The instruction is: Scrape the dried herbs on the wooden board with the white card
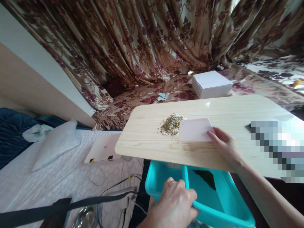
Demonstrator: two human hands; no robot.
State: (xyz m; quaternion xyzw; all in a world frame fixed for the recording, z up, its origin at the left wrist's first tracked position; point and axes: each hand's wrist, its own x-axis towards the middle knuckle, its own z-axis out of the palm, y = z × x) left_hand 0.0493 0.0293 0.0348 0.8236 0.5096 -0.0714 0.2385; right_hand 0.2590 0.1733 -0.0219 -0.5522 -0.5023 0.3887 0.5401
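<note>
My right hand (224, 141) is closed on the right edge of a flat white scraper (196, 129) with a small hole in one corner. The scraper's left edge is beside a pile of green beans mixed with pale grains (171, 124) on the wood-grain tabletop (142, 139). Below the table's near edge is a turquoise two-compartment bin (239, 209). My left hand (174, 201) is closed around the bin's front rim by the divider, its fingertips partly hidden. Dark green beans (206, 178) lie in the right compartment.
A white box (212, 84) and a pale blue cloth (162, 96) are on the patterned ledge behind the table. A pixelated object (280, 145) occupies the table's right end. At left are a bed with a pillow (58, 144), a black strap (95, 202) and a metal bowl (84, 218).
</note>
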